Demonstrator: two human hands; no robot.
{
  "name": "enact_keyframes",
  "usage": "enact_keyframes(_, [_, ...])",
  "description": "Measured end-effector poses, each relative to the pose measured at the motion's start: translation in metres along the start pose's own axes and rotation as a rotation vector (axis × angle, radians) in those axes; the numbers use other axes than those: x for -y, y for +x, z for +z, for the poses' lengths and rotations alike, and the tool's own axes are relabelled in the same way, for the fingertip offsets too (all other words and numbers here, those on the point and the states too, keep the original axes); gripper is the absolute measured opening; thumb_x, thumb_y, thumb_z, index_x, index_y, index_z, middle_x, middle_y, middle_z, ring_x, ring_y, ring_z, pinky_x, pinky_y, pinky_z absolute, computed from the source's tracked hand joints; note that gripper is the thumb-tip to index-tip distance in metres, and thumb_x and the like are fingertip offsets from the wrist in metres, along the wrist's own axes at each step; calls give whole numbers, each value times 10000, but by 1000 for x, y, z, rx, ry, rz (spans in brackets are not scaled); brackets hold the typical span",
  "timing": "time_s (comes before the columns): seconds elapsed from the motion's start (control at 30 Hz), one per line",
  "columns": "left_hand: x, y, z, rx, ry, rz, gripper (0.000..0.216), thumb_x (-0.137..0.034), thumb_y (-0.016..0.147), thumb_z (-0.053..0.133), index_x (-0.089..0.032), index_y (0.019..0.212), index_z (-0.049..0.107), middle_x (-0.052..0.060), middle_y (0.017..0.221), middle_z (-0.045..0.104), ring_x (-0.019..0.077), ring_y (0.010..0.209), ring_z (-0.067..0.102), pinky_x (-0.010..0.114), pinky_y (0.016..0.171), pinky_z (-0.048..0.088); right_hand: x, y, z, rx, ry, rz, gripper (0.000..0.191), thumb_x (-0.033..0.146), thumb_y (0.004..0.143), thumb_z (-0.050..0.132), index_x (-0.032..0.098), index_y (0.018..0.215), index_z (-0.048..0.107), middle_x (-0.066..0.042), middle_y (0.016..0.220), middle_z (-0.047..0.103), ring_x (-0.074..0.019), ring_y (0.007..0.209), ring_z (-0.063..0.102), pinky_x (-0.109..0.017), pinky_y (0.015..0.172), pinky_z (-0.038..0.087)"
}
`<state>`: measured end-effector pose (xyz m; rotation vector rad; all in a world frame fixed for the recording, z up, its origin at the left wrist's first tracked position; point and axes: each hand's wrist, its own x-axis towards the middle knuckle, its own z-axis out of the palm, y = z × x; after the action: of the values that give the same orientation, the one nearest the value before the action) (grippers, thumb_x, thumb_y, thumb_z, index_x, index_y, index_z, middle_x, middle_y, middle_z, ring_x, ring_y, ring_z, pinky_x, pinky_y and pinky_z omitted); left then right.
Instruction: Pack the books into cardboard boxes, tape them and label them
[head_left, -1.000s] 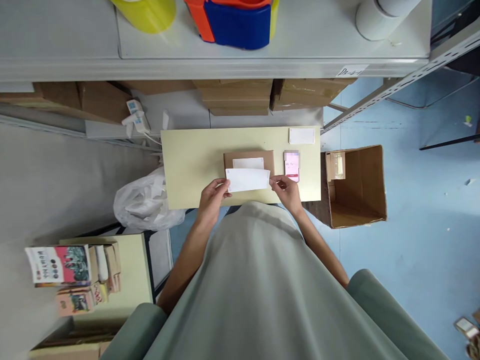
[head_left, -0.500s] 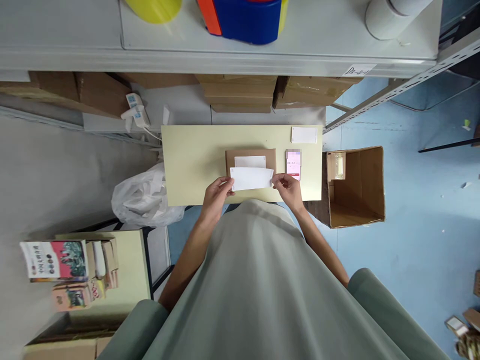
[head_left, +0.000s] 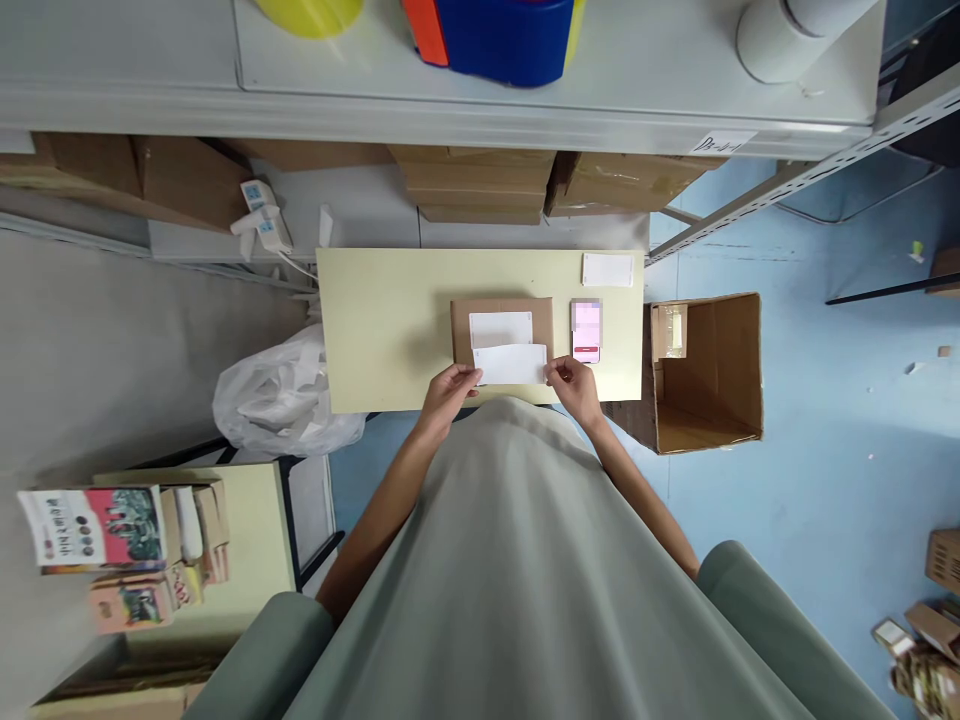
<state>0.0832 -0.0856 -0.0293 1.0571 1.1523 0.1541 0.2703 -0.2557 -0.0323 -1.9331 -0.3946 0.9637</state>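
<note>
My left hand (head_left: 448, 392) pinches the left end of a white paper label (head_left: 511, 366), and my right hand (head_left: 575, 388) pinches its right end. The label is stretched between my fingertips over the near part of a small brown cardboard box (head_left: 463, 325). Whether it touches the box I cannot tell. Another white label (head_left: 501, 327) lies on top of the box, partly covered by the one I hold. Just beyond my right hand lies a phone (head_left: 586, 322) with a pink screen. A third white label (head_left: 607, 270) is at the far right corner of the pale yellow table (head_left: 382, 330).
An open cardboard box (head_left: 709, 375) stands right of the table. To the left hangs a white plastic bag (head_left: 289, 395). A metal shelf (head_left: 420, 112) runs across the far side, with boxes (head_left: 480, 180) beneath. Books (head_left: 124, 525) lie on a side table at lower left.
My left hand has shifted right and slightly nearer to me. The held label has moved slightly toward me, showing more of the label on the box. My right hand has lowered a little.
</note>
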Motion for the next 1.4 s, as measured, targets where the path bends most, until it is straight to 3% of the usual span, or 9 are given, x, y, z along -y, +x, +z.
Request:
enact_keyframes(0.1, [6,5,2,-5,-4,6,537,-654,655,916,-211,893,729,64,955,751,222,940,705,329,808,560,-6,1,4,-1,-26,11,289,530,911,643,247,865,680,-39,841,744,-223,777,698,-360,756,550])
enact_keyframes(0.23, [11,23,6,-111,-19,47,499,-600,669,909,-204,914,731,74,959,771,225,947,719,329,804,561,-7,12,12,-20,-63,16,322,570,902,641,251,867,664,-50,853,754,-231,784,698,-365,769,548])
enact_keyframes(0.5, [11,69,7,-209,99,138,322,-484,827,812,-176,898,748,92,943,803,258,956,750,364,885,580,-9,60,23,-27,-190,-41,504,725,959,596,239,828,622,-57,810,738,-220,746,665,-325,691,491])
enact_keyframes(0.67, [19,86,8,-243,238,183,223,-394,883,723,-175,883,759,78,885,795,244,892,750,346,864,570,-13,80,30,-49,-371,-26,427,600,1065,547,232,872,645,-71,843,759,-242,772,694,-323,710,501])
enact_keyframes(0.8, [27,93,9,-278,341,210,238,-397,909,685,-174,888,764,78,886,793,232,873,738,332,850,556,-14,82,36,-71,-520,-4,313,471,1113,532,224,1009,693,-81,949,784,-263,868,737,-322,761,510])
enact_keyframes(1.03, [28,96,11,-290,416,209,308,-433,962,639,-160,947,780,95,928,801,233,878,731,323,830,544,-11,80,44,-93,-636,23,337,447,1157,449,213,1139,691,-92,1054,796,-274,960,747,-320,812,511])
enact_keyframes(1.4, [20,92,17,-350,502,197,282,-404,976,623,-172,943,780,111,961,809,261,920,744,348,863,536,1,78,52,-121,-721,66,300,390,1163,423,222,1137,670,-110,1109,789,-285,986,737,-343,818,524])
